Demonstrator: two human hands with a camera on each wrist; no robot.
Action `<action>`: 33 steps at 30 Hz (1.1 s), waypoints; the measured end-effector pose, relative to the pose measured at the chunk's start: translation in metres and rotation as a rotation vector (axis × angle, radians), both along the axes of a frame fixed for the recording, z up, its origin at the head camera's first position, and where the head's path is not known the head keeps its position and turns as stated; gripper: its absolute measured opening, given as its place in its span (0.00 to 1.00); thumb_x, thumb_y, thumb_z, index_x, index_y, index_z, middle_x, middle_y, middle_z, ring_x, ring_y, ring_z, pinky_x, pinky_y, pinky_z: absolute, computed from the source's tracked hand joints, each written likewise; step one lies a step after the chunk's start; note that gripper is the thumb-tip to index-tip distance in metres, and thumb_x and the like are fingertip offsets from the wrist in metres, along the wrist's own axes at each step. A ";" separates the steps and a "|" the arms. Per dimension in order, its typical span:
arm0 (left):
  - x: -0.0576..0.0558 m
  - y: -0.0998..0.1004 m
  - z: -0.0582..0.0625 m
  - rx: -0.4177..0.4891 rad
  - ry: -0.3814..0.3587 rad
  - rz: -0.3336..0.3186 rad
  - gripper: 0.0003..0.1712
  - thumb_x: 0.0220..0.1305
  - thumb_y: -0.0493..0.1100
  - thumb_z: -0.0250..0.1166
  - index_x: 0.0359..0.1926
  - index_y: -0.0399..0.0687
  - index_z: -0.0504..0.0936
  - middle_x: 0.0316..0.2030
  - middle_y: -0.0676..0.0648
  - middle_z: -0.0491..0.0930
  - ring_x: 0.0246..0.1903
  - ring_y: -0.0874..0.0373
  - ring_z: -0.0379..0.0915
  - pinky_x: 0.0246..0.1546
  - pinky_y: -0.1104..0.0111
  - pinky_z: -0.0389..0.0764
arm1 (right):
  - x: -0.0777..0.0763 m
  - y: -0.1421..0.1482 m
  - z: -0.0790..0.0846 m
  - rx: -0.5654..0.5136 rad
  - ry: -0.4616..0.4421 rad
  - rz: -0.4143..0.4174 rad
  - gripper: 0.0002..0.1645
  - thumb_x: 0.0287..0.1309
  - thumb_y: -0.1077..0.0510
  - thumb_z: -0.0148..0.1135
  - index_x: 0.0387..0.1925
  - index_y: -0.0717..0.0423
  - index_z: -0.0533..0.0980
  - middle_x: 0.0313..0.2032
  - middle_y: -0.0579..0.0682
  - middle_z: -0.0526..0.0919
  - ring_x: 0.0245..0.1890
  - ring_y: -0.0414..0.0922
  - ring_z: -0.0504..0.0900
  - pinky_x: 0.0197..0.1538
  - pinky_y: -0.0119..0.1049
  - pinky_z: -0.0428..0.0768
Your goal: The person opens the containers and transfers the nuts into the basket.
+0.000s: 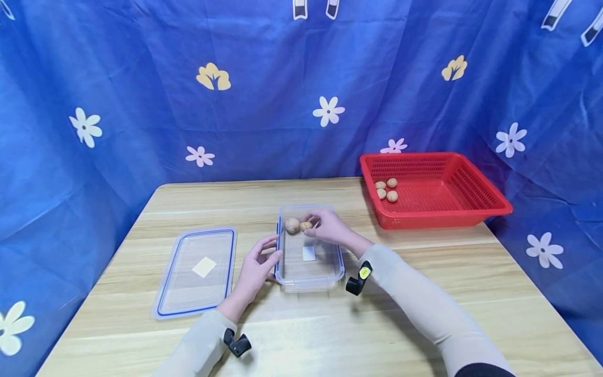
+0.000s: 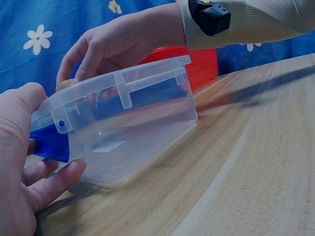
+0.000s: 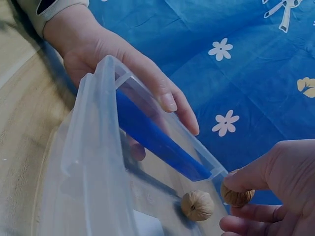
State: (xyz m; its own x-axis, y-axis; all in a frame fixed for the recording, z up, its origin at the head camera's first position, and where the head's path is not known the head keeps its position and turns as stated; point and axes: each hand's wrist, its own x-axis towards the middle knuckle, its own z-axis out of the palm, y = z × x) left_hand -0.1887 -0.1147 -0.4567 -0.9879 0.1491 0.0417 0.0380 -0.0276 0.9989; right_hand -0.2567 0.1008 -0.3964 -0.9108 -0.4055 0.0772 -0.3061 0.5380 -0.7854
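A clear plastic food container (image 1: pixel 325 264) with blue latches stands on the table, its lid off. One walnut (image 1: pixel 292 225) lies inside, towards the far left corner. My right hand (image 1: pixel 328 228) is over the container's far part and pinches another walnut (image 3: pixel 237 194) between thumb and fingers, close to the first. At the container's left side is my left hand (image 1: pixel 256 266); its thumb rests at the rim and its fingers curl beneath the lowered blue latch (image 2: pixel 51 142), holding that side.
The lid (image 1: pixel 188 283), clear with a blue seal and a pale square label, lies flat on the left. A red plastic basket (image 1: pixel 435 221) stands at the back right, holding several walnuts (image 1: pixel 392 196) in its left end. A blue patterned curtain (image 1: pixel 268 104) hangs behind the table.
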 end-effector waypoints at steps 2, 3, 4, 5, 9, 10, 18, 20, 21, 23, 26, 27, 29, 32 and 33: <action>0.000 0.000 0.000 -0.002 0.004 -0.002 0.24 0.63 0.40 0.61 0.61 0.49 0.69 0.56 0.42 0.68 0.49 0.46 0.70 0.21 0.63 0.82 | 0.000 0.002 0.001 -0.012 0.008 -0.003 0.16 0.47 0.65 0.67 0.42 0.60 0.79 0.34 0.53 0.82 0.31 0.44 0.78 0.34 0.31 0.78; 0.000 0.000 0.000 -0.002 0.004 -0.004 0.24 0.63 0.40 0.61 0.61 0.49 0.69 0.56 0.41 0.68 0.49 0.46 0.70 0.21 0.63 0.82 | -0.001 0.003 0.001 -0.017 0.012 -0.002 0.16 0.47 0.65 0.67 0.42 0.60 0.79 0.34 0.53 0.82 0.31 0.44 0.78 0.34 0.31 0.78; 0.000 0.000 0.000 -0.001 0.003 -0.003 0.25 0.63 0.40 0.61 0.61 0.49 0.69 0.57 0.41 0.68 0.49 0.46 0.70 0.21 0.63 0.82 | -0.001 0.004 0.001 -0.018 0.016 -0.001 0.16 0.47 0.65 0.67 0.41 0.60 0.79 0.34 0.53 0.81 0.31 0.44 0.78 0.34 0.31 0.78; 0.000 0.000 0.001 0.001 0.002 -0.004 0.25 0.63 0.40 0.61 0.61 0.49 0.69 0.57 0.41 0.67 0.49 0.46 0.70 0.21 0.63 0.82 | -0.001 0.005 0.002 -0.021 0.018 0.000 0.16 0.47 0.65 0.67 0.41 0.59 0.79 0.34 0.53 0.81 0.31 0.44 0.78 0.34 0.31 0.78; 0.001 -0.001 0.001 0.003 -0.002 -0.003 0.26 0.63 0.41 0.61 0.62 0.48 0.68 0.57 0.40 0.67 0.48 0.50 0.71 0.22 0.62 0.83 | -0.001 0.009 0.005 -0.029 0.019 -0.009 0.15 0.47 0.64 0.67 0.41 0.58 0.79 0.33 0.52 0.81 0.30 0.44 0.78 0.34 0.32 0.78; 0.001 -0.001 0.000 0.001 -0.002 -0.001 0.26 0.63 0.41 0.61 0.62 0.47 0.68 0.57 0.40 0.67 0.48 0.51 0.71 0.22 0.62 0.83 | -0.001 0.010 0.006 -0.031 0.019 -0.013 0.15 0.47 0.64 0.67 0.41 0.58 0.79 0.33 0.52 0.81 0.30 0.44 0.78 0.34 0.32 0.78; 0.000 -0.001 -0.001 -0.009 0.002 -0.001 0.27 0.63 0.42 0.62 0.62 0.45 0.67 0.58 0.39 0.66 0.47 0.52 0.72 0.22 0.61 0.83 | 0.001 0.022 0.018 -0.045 0.022 -0.075 0.16 0.48 0.63 0.68 0.42 0.59 0.78 0.35 0.54 0.81 0.31 0.45 0.78 0.31 0.33 0.78; 0.000 -0.001 -0.001 -0.006 0.002 -0.001 0.27 0.63 0.42 0.62 0.62 0.45 0.67 0.58 0.39 0.67 0.47 0.51 0.72 0.22 0.61 0.83 | 0.002 0.025 0.019 -0.049 0.027 -0.085 0.16 0.49 0.63 0.68 0.43 0.58 0.78 0.35 0.54 0.81 0.31 0.45 0.78 0.32 0.33 0.78; 0.000 -0.001 -0.001 -0.007 0.002 -0.001 0.27 0.63 0.42 0.61 0.62 0.45 0.67 0.58 0.39 0.66 0.48 0.50 0.72 0.22 0.61 0.83 | 0.002 0.027 0.020 -0.052 0.028 -0.084 0.17 0.49 0.63 0.68 0.43 0.59 0.78 0.35 0.54 0.81 0.31 0.46 0.78 0.33 0.33 0.78; 0.000 -0.001 0.000 -0.008 0.001 -0.003 0.27 0.63 0.41 0.61 0.62 0.45 0.67 0.58 0.39 0.66 0.48 0.49 0.71 0.22 0.61 0.83 | 0.003 0.031 0.022 -0.054 0.027 -0.083 0.17 0.49 0.63 0.67 0.44 0.59 0.78 0.36 0.54 0.81 0.32 0.46 0.78 0.33 0.34 0.79; 0.001 -0.002 0.001 0.005 -0.017 -0.011 0.27 0.64 0.40 0.61 0.63 0.45 0.66 0.59 0.38 0.65 0.50 0.47 0.71 0.22 0.60 0.83 | 0.003 0.035 0.023 -0.054 0.024 -0.086 0.17 0.49 0.62 0.67 0.44 0.59 0.78 0.36 0.55 0.81 0.32 0.46 0.79 0.34 0.34 0.79; 0.001 -0.002 0.001 0.007 -0.018 -0.012 0.27 0.63 0.40 0.61 0.63 0.45 0.66 0.59 0.38 0.65 0.50 0.46 0.70 0.22 0.60 0.83 | 0.003 0.037 0.024 -0.054 0.026 -0.089 0.17 0.50 0.62 0.67 0.44 0.59 0.78 0.37 0.55 0.81 0.32 0.46 0.79 0.34 0.34 0.79; 0.000 -0.002 0.001 0.016 -0.022 -0.016 0.27 0.64 0.39 0.60 0.63 0.45 0.66 0.60 0.38 0.64 0.51 0.45 0.70 0.22 0.60 0.83 | 0.003 0.039 0.026 -0.051 0.036 -0.099 0.17 0.50 0.62 0.67 0.44 0.58 0.78 0.36 0.55 0.81 0.32 0.46 0.79 0.34 0.34 0.79; 0.000 -0.002 0.000 0.024 -0.030 -0.020 0.28 0.64 0.39 0.60 0.64 0.45 0.65 0.60 0.38 0.64 0.52 0.44 0.69 0.22 0.59 0.83 | 0.003 0.043 0.029 -0.052 0.052 -0.105 0.17 0.50 0.61 0.67 0.44 0.58 0.78 0.36 0.55 0.81 0.32 0.47 0.79 0.34 0.34 0.79; 0.000 -0.002 0.001 0.025 -0.023 -0.021 0.28 0.64 0.39 0.60 0.64 0.45 0.65 0.60 0.38 0.64 0.51 0.44 0.69 0.22 0.60 0.83 | 0.003 0.045 0.029 -0.054 0.057 -0.105 0.17 0.50 0.61 0.67 0.44 0.59 0.78 0.36 0.55 0.81 0.32 0.47 0.79 0.35 0.34 0.79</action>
